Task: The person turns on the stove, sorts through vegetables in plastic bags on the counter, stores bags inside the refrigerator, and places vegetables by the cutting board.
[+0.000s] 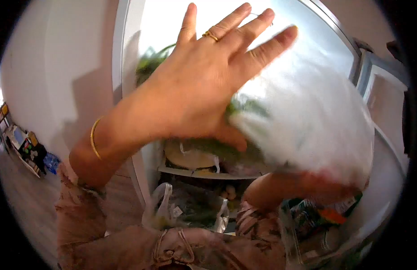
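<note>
My left hand is raised with its fingers spread, a gold ring on one finger and a gold bangle at the wrist. It lies over or against a whitish plastic bag with green leafy stuff showing at its left side; whether it touches the bag I cannot tell. Beneath the bag's lower edge, my right hand is blurred and partly covered by the plastic. It supports the bag from below, its fingers hidden. More green leaves show behind my left wrist.
An open fridge fills the middle, with a white shelf edge bearing a pale round item. Below stands a clear plastic bag. The fridge door stands open at right, with packages low beside it. A wall is left.
</note>
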Demonstrator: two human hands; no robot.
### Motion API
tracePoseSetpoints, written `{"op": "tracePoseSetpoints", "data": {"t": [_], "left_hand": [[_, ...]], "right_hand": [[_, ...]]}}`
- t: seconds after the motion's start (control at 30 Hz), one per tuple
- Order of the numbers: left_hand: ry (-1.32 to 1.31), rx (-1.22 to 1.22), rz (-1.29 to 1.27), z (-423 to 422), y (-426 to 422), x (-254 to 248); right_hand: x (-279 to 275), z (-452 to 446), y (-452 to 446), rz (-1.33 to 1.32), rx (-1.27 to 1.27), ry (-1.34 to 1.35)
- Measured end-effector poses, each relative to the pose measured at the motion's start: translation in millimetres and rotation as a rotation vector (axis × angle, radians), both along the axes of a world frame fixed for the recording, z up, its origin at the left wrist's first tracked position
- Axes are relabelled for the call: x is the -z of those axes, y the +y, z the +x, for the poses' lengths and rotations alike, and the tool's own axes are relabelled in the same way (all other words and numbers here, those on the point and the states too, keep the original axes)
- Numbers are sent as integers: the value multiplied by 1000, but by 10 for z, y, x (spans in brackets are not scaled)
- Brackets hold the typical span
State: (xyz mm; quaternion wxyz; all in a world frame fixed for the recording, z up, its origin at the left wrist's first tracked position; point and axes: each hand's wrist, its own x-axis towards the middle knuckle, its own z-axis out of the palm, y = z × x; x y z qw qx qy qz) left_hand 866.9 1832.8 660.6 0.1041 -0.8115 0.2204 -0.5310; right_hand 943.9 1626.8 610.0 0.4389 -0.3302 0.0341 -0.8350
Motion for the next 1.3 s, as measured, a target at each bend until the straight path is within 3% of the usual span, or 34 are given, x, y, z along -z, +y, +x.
{"op": "tracePoseSetpoints", "data": {"t": [0.2, 0.37, 0.43, 0.53, 0.67, 0.73, 0.77, 0.87, 0.97, 1.0, 1.03, 1.07, 1.1, 1.2, 1.3], "left_hand": [[290, 221, 25, -500, -156, 504], [659, 75, 57, -970, 200, 643], [686, 166, 3, -1126, 558, 751], [748, 166, -202, -1449, 949, 966], [722, -27, -665, -2008, 1264, 1418], [651, -133, -922, -2330, 1399, 1715], [603, -182, -1051, -2483, 1457, 1854], [423, -290, -1392, -2845, 1598, 2294], [259, -325, -1619, -3089, 1722, 2700], [216, -343, -1673, -3141, 1759, 2810], [216, -374, -1750, -3192, 1814, 2911], [145, -459, -1727, -3190, 1869, 3037], [70, -538, -1701, -3128, 1924, 3206], [-36, -416, -1803, -3151, 2221, 3680], [-131, -399, -1755, -3291, 2605, 4215]], "right_hand": [[238, -182, -56, -332, -262, -288], [604, -457, 521, -853, -825, -554], [713, -624, 767, -1034, -1043, -602], [785, -929, 1167, -1273, -1245, -598], [808, -1249, 1672, -1459, -1489, -494], [817, -1210, 1796, -1791, -1495, -311], [828, -1163, 1845, -1953, -1484, -212], [889, -891, 1784, -1831, -1454, -154], [474, -386, 1424, -1745, -943, 11], [270, -137, 1361, -1641, -832, 48], [164, 109, 1289, -1361, -1056, 312], [-99, 430, 1206, -1323, -862, 432], [-292, 887, 1135, -1342, -650, 446], [-582, 1927, 977, -1339, -59, 977], [-738, 2363, 799, -1772, 73, 1430]]}}
